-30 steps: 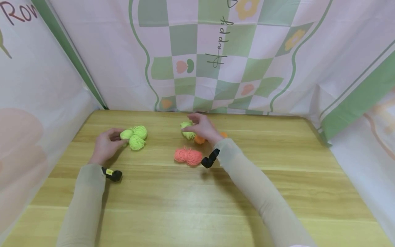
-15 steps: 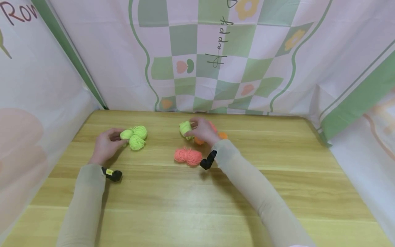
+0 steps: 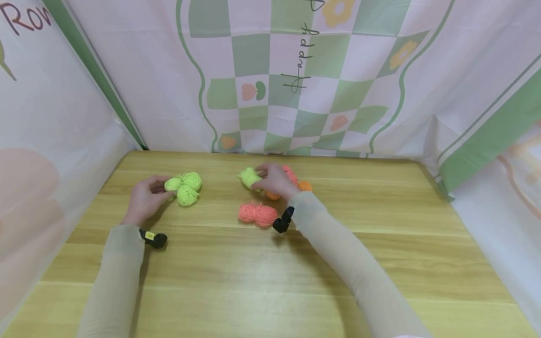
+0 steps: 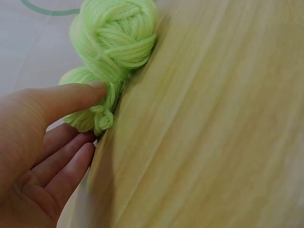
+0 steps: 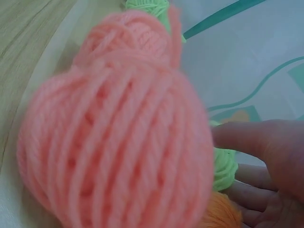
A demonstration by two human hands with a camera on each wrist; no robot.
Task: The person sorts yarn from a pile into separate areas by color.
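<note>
At the left of the table, my left hand (image 3: 145, 199) pinches the near end of a light green yarn cluster (image 3: 187, 193), which looks like several small lobes. In the left wrist view the thumb (image 4: 71, 99) lies over the green yarn (image 4: 90, 111), with the fingers on its other side. Near the table's back, my right hand (image 3: 276, 180) grips another light green yarn skein (image 3: 249, 178) by its right end. Orange yarn (image 3: 305, 186) and coral yarn (image 3: 289, 174) lie partly hidden behind that hand. A coral yarn skein (image 3: 258, 214), tied at its middle, lies closer to me.
The wooden table (image 3: 236, 281) meets a hanging checkered cloth (image 3: 287, 112) along its back edge. White cloth with green bands hangs on both sides. In the right wrist view, the coral skein (image 5: 118, 142) fills much of the picture.
My right hand has shifted slightly left, and the green skein at its fingers has moved left too. More coral yarn shows behind the hand. The left hand stays in place.
</note>
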